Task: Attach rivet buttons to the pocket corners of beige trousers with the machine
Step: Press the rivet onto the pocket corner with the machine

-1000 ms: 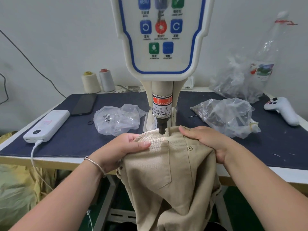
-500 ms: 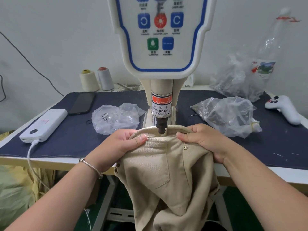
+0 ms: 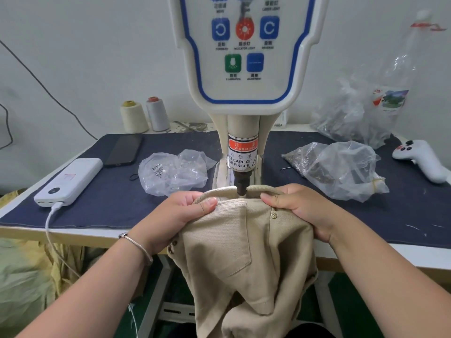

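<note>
Beige trousers (image 3: 244,247) hang over the table's front edge, their waistband under the punch (image 3: 241,187) of the white rivet machine (image 3: 244,69). My left hand (image 3: 178,215) grips the fabric left of the punch, thumb on top near the small pocket's corner. My right hand (image 3: 300,206) grips the waistband on the right. One brass rivet (image 3: 274,216) sits set in the cloth just below my right thumb. The punch tip stands over the pocket's upper right corner.
On the dark blue mat (image 3: 109,203): a clear bag of rivets (image 3: 170,172) left of the machine, another bag (image 3: 341,169) right, a white power bank (image 3: 70,181) with cable, a phone (image 3: 124,150), two thread cones (image 3: 144,115) and a white controller (image 3: 422,159).
The view has shifted slightly. Both hands have drawn the waistband a little closer under the punch, and my thumbs have moved nearer to each other.
</note>
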### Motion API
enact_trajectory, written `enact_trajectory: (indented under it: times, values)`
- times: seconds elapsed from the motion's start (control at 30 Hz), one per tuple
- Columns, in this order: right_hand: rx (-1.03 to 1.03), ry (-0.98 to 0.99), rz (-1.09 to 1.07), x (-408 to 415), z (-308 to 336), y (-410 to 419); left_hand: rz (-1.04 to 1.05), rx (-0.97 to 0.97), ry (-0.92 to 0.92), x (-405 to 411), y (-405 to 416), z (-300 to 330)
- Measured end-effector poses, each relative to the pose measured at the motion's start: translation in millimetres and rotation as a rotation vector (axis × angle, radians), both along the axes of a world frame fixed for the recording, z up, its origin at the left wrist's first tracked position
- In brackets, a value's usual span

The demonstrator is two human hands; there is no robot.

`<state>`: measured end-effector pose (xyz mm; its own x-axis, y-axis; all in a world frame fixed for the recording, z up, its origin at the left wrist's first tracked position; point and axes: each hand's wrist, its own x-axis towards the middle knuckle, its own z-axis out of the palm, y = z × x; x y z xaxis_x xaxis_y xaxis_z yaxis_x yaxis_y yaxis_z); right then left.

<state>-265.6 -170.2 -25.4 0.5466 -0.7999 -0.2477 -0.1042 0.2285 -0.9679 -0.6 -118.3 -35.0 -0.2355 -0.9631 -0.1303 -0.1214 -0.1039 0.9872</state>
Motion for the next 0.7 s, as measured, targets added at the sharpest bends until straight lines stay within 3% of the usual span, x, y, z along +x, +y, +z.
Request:
enact_trajectory:
  times: [0.5, 0.7]
  values:
    - [-0.009, 0.017, -0.092, 1.3, -4.7, 5.6, 0.062, 0.015, -0.031, -6.9, 2.2, -5.0]
    - [-0.014, 0.054, -0.111, 4.9, -4.3, 3.8, 0.19, -0.105, -0.243, -19.5, 8.7, 3.8]
